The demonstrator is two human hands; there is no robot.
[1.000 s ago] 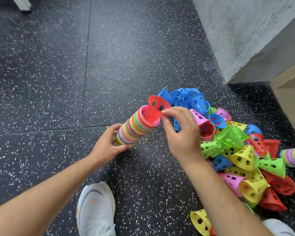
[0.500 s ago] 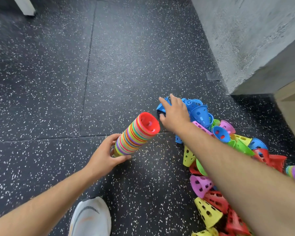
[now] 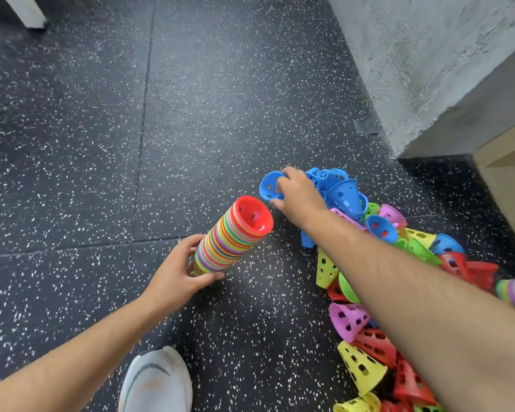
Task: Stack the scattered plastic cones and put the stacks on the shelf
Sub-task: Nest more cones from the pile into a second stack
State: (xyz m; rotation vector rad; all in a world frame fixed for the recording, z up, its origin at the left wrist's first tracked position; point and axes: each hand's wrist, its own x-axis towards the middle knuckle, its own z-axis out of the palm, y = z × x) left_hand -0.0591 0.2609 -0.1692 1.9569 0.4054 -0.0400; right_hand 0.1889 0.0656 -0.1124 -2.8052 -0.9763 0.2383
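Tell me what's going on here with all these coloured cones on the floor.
A person is stacking cones. The left hand holds a long multicoloured stack, a red cone at its open end. The right hand grips a blue cone at the far edge of the loose pile on the speckled floor.

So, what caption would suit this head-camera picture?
Left hand holds a multicoloured cone stack while the right hand grips a blue cone beside the pile.

Gym-like room: speckled rubber floor (image 3: 191,114), bare concrete wall (image 3: 414,55), training cones (image 3: 348,321).
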